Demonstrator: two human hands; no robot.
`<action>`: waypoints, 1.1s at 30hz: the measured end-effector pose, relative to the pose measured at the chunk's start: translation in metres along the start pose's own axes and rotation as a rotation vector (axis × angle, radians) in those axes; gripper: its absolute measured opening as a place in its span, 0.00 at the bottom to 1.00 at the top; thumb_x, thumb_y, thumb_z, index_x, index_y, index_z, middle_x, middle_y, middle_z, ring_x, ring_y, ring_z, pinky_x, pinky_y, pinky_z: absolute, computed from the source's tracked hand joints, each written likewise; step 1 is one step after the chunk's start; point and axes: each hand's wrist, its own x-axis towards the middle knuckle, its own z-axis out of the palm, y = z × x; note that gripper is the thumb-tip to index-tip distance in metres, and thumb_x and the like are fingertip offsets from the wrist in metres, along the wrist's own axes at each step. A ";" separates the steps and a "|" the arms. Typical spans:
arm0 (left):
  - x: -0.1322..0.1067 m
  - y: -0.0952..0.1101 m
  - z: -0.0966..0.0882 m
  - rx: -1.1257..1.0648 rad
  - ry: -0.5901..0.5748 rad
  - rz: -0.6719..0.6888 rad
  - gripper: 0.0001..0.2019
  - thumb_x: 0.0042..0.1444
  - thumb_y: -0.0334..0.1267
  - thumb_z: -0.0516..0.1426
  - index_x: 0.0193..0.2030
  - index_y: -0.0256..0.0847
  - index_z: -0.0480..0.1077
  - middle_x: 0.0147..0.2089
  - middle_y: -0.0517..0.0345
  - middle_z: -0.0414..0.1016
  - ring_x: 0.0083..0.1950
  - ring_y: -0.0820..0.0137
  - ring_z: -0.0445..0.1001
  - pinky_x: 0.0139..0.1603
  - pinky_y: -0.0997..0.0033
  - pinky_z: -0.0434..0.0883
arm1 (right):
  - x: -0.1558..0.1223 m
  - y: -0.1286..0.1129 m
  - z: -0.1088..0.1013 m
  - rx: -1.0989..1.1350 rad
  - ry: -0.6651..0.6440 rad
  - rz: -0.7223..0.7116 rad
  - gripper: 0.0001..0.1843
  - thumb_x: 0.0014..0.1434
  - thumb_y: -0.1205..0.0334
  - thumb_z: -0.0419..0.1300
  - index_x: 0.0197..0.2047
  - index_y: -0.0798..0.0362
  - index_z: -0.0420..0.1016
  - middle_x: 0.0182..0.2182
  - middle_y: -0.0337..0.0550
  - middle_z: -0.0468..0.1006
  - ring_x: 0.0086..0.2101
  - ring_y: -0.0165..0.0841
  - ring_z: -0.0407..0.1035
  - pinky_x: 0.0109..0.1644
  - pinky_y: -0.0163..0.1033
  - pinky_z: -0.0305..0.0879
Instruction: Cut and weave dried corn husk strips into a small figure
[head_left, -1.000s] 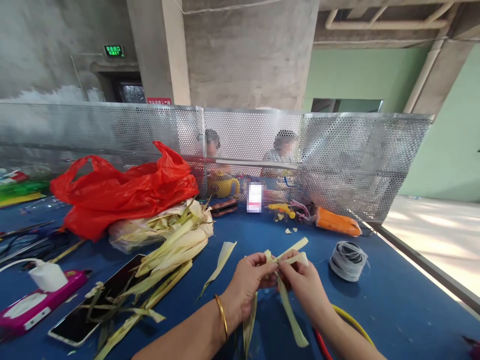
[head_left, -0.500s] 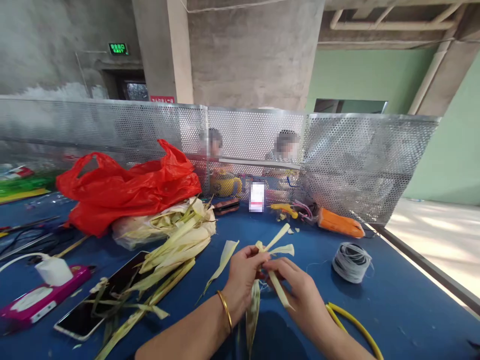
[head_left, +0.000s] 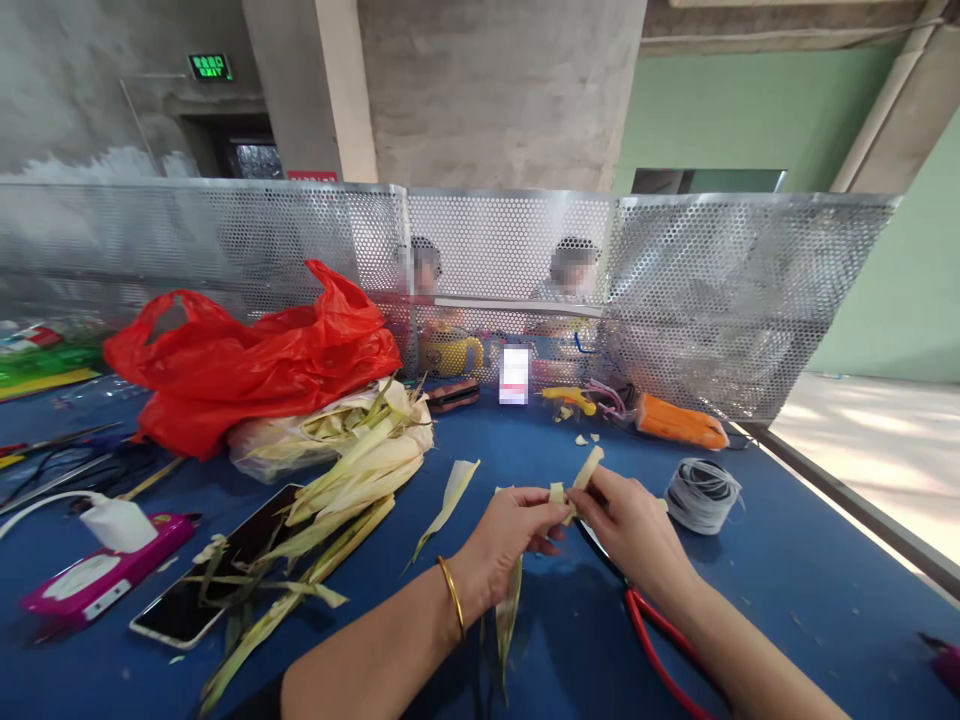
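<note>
My left hand (head_left: 504, 540), with a gold bangle on the wrist, pinches a bundle of pale corn-husk strips (head_left: 508, 610) whose long ends hang down toward the blue table (head_left: 787, 590). My right hand (head_left: 628, 525) meets it from the right and pinches the short upper end of a husk strip (head_left: 585, 470) that sticks up between the two hands. Both hands are closed on the husk just above the table. A loose husk piece (head_left: 450, 495) lies to their left.
A heap of corn husks (head_left: 352, 465) and a red plastic bag (head_left: 247, 365) lie at left, with a phone (head_left: 202, 590) and a pink power strip (head_left: 97, 580). A coil of grey cord (head_left: 701, 492), an orange tool (head_left: 679, 425) and red-handled pliers (head_left: 660, 650) lie at right. Two people sit behind the perforated metal screen (head_left: 720, 300).
The long strip that the right hand held hanging down is gone from it; only a short end now sticks up. The hands have shifted slightly right and the camera has tilted down.
</note>
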 end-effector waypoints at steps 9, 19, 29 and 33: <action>0.002 0.002 -0.001 -0.140 0.161 -0.066 0.05 0.41 0.31 0.63 0.27 0.34 0.73 0.25 0.60 0.69 0.25 0.77 0.66 0.28 0.75 0.69 | 0.001 0.003 -0.005 0.022 0.157 -0.178 0.13 0.66 0.56 0.50 0.36 0.50 0.72 0.33 0.41 0.77 0.34 0.33 0.70 0.42 0.38 0.57; 0.005 0.004 -0.005 -0.337 0.163 -0.124 0.04 0.46 0.29 0.63 0.30 0.32 0.73 0.26 0.55 0.72 0.26 0.75 0.72 0.30 0.76 0.73 | -0.001 0.002 -0.009 -0.333 0.263 -0.512 0.12 0.64 0.68 0.52 0.33 0.51 0.74 0.31 0.40 0.77 0.36 0.33 0.68 0.56 0.45 0.50; 0.009 0.003 -0.005 -0.202 0.317 -0.013 0.06 0.46 0.30 0.62 0.32 0.34 0.72 0.32 0.53 0.78 0.24 0.78 0.70 0.17 0.82 0.59 | -0.006 -0.016 0.012 0.601 -0.148 0.167 0.21 0.60 0.47 0.53 0.26 0.54 0.72 0.23 0.39 0.72 0.25 0.30 0.65 0.30 0.34 0.58; 0.006 0.008 -0.004 -0.165 0.334 0.025 0.11 0.46 0.32 0.63 0.34 0.37 0.66 0.32 0.54 0.79 0.24 0.77 0.72 0.17 0.82 0.58 | 0.004 -0.002 0.010 1.126 -0.043 0.671 0.20 0.49 0.45 0.65 0.30 0.56 0.73 0.20 0.34 0.66 0.19 0.24 0.59 0.20 0.30 0.53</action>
